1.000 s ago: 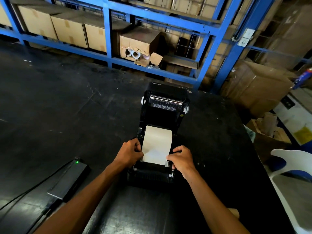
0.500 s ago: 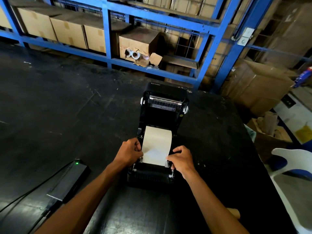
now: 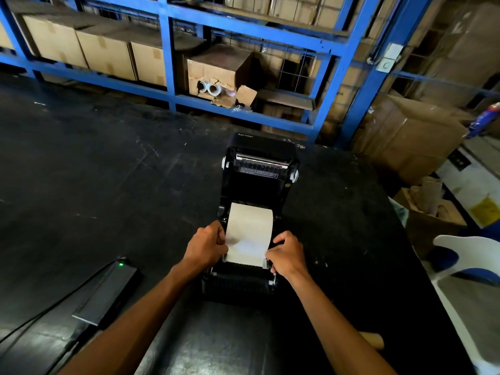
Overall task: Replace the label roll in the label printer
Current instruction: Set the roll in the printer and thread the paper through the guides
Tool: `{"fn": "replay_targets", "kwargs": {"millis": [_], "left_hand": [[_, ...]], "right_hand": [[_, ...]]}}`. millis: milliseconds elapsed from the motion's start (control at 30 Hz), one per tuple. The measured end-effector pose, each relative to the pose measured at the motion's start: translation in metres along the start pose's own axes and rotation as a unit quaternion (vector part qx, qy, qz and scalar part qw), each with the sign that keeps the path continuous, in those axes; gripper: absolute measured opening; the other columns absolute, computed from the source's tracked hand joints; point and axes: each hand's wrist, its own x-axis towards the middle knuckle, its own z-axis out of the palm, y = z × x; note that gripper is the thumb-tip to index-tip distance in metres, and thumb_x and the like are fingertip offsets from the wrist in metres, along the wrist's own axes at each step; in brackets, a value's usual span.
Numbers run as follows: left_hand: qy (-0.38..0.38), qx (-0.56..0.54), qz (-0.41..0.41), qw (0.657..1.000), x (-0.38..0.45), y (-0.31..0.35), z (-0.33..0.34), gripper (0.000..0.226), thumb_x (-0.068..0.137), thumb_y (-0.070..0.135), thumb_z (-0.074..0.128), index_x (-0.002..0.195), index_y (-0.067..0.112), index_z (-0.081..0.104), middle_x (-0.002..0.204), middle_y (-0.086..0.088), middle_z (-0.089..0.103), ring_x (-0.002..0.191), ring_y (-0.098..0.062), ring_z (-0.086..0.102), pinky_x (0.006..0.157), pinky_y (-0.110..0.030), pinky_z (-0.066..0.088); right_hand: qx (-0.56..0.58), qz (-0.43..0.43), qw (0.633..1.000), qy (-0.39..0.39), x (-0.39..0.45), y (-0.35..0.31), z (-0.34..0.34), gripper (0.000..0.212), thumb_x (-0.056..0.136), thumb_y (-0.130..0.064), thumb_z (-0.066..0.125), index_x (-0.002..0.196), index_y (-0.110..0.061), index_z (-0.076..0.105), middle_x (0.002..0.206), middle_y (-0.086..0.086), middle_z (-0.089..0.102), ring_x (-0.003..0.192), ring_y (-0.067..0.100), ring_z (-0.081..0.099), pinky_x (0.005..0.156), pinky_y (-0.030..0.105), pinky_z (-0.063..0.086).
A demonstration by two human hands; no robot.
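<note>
A black label printer (image 3: 259, 182) stands on the black table (image 3: 108, 185) with its lid swung up and back. A white label roll sits in its bay, and a strip of label paper (image 3: 247, 234) runs forward over the front. My left hand (image 3: 207, 246) pinches the paper's left edge with curled fingers. My right hand (image 3: 285, 253) pinches the right edge by the paper guide. Both hands sit just behind the printer's front bar. The roll's core is hidden under the paper.
A black power adapter (image 3: 108, 293) with a green light and cable lies at the left front. A brown cardboard tube (image 3: 373, 341) lies by my right forearm. Blue shelving (image 3: 243, 31) with cartons, one showing rolls (image 3: 209, 89), stands behind. A white chair (image 3: 470, 253) is at right.
Both hands stay on the paper's edges. The paper and the hands have barely shifted over the printer's front.
</note>
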Motion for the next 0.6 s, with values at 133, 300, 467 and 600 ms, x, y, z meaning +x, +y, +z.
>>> {"fn": "replay_targets", "kwargs": {"millis": [133, 300, 467, 600], "left_hand": [[-0.014, -0.016, -0.017, 1.0, 0.0024, 0.0016, -0.0007, 0.031, 0.073, -0.002, 0.067, 0.068, 0.02, 0.046, 0.068, 0.001, 0.058, 0.058, -0.014, 0.055, 0.052, -0.024, 0.041], [-0.02, -0.022, -0.006, 1.0, 0.0015, -0.0003, -0.0052, 0.029, 0.073, -0.003, 0.068, 0.068, 0.018, 0.047, 0.063, 0.002, 0.057, 0.053, -0.01, 0.053, 0.051, -0.021, 0.04], [0.002, -0.023, -0.008, 1.0, -0.0007, -0.0033, -0.0038, 0.027, 0.072, 0.001, 0.068, 0.066, 0.018, 0.049, 0.061, 0.002, 0.057, 0.054, -0.013, 0.053, 0.054, -0.029, 0.045], [0.02, -0.034, -0.012, 0.999, -0.0022, -0.0037, -0.001, 0.026, 0.073, 0.002, 0.069, 0.067, 0.018, 0.049, 0.063, -0.001, 0.059, 0.055, -0.015, 0.054, 0.058, -0.036, 0.051]], "right_hand": [[-0.001, -0.009, 1.0, 0.008, -0.0021, 0.0, -0.0011, 0.03, 0.075, 0.008, 0.054, 0.093, -0.015, 0.051, 0.065, 0.01, 0.065, 0.037, 0.018, 0.059, 0.041, 0.029, 0.051], [0.001, -0.018, 1.0, -0.02, -0.0012, 0.0013, -0.0032, 0.028, 0.076, 0.007, 0.057, 0.095, -0.014, 0.051, 0.073, 0.016, 0.068, 0.036, 0.016, 0.056, 0.039, 0.026, 0.049], [-0.025, -0.023, 0.999, -0.034, -0.0013, 0.0017, -0.0015, 0.024, 0.08, 0.004, 0.055, 0.095, -0.013, 0.051, 0.079, 0.011, 0.065, 0.038, 0.016, 0.057, 0.039, 0.025, 0.046], [-0.021, -0.023, 0.998, -0.056, 0.0013, 0.0012, -0.0054, 0.026, 0.078, 0.006, 0.056, 0.093, -0.013, 0.049, 0.083, 0.011, 0.07, 0.032, 0.014, 0.053, 0.036, 0.023, 0.044]]}}
